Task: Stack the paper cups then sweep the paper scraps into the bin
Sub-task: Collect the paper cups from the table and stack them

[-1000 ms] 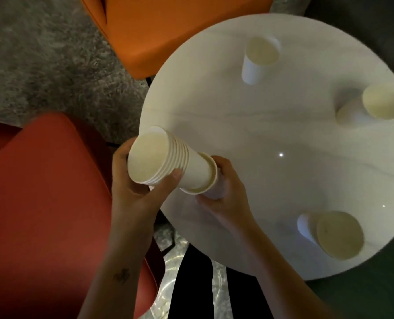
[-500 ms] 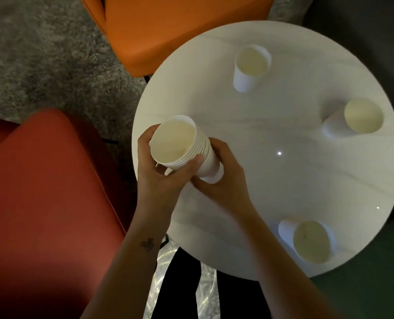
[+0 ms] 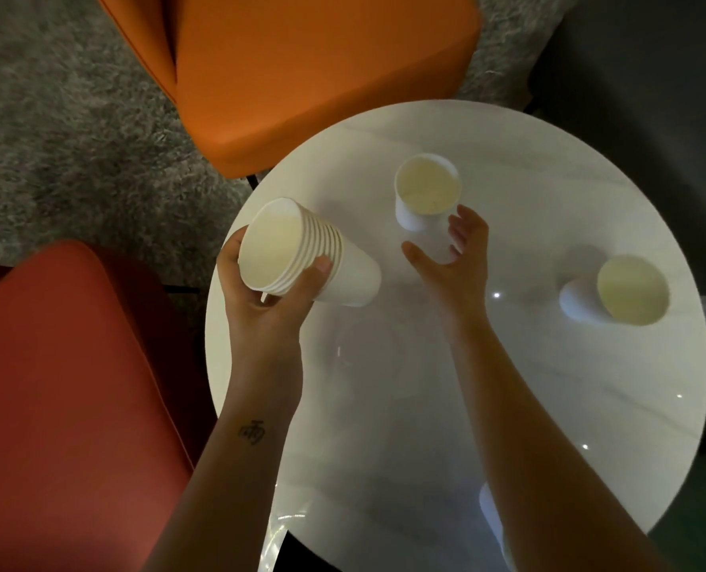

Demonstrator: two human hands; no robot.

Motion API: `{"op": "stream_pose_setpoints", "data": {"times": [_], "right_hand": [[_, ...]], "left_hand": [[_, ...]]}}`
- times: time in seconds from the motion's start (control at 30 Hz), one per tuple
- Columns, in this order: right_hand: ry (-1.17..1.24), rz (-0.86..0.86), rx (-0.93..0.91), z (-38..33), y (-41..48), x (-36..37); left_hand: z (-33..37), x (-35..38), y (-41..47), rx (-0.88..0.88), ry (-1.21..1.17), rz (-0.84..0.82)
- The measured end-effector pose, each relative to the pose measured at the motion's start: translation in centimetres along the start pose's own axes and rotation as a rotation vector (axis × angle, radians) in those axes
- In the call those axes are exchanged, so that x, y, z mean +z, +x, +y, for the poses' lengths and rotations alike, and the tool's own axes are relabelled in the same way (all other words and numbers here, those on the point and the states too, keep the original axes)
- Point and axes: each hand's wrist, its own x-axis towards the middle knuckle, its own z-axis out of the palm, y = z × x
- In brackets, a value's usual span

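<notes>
"Two grips were on the stack of cups [image 3: 314, 258] half a second ago. What does the head view show now?"

"Only the left grip [image 3: 269, 299] holds it, thumb and fingers wrapped round the nested rims. The stack is tilted in the air over the left edge of the table [image 3: 384, 406]. The right grip [image 3: 454, 262] has let go. It is wide, fingers spread, and reaches toward the upright cup [image 3: 425, 192] near the far edge, just beside it but not closed on it."

"So what does that mean for the job?"

"I'd judge the last cup is seated and this one is next. After it comes the tilted cup [image 3: 632, 291] by the right edge. A white sliver [image 3: 489, 505] at the near edge, mostly hidden behind the right forearm, is probably another cup. Stacking is well along but not done. Sweeping hasn't begun, and I see neither scraps nor a bin."

"Any writing or brands?"

"None on the cups, which are plain white outside and cream inside. The left forearm carries a small dark tattoo [image 3: 252, 432], perhaps a single character, which I can't read with confidence. The orange chair [image 3: 322, 76] and the red chair [image 3: 75, 406] show no labels."
</notes>
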Motion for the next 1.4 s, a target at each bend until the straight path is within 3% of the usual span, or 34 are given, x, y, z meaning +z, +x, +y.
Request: {"op": "stream_pose_setpoints", "data": {"times": [0.27, 0.5, 0.67, 0.77, 1.07, 1.4], "right_hand": [[-0.181, -0.087, -0.153, -0.7, 5.1, 1.4], [-0.281, -0.354, -0.244, -2.5, 1.4, -1.1], [-0.395, -0.34, -0.299, -3.8, -0.4, -1.9], [-0.393, -0.271, -0.445, -4.4, -1.5, -2.3], [-0.446, -0.336, -0.317, -4.0, -2.0, -8.4], [-0.514, 0.137, -0.201, -0.1, -1.5, -18.3]], "left_hand": [[0.1, 2.2, 1.5, -0.012, -0.089, 0.066], [1.3, 4.2, 1.5, 0.006, -0.172, -0.019], [1.0, 5.7, 0.4, 0.035, -0.01, -0.061], [0.3, 6.7, -0.4, 0.039, 0.066, -0.108], [-1.4, 9.9, -3.2, 0.004, 0.144, -0.153], [-2.2, 12.4, -5.7, -0.152, -0.054, -0.21]]}}
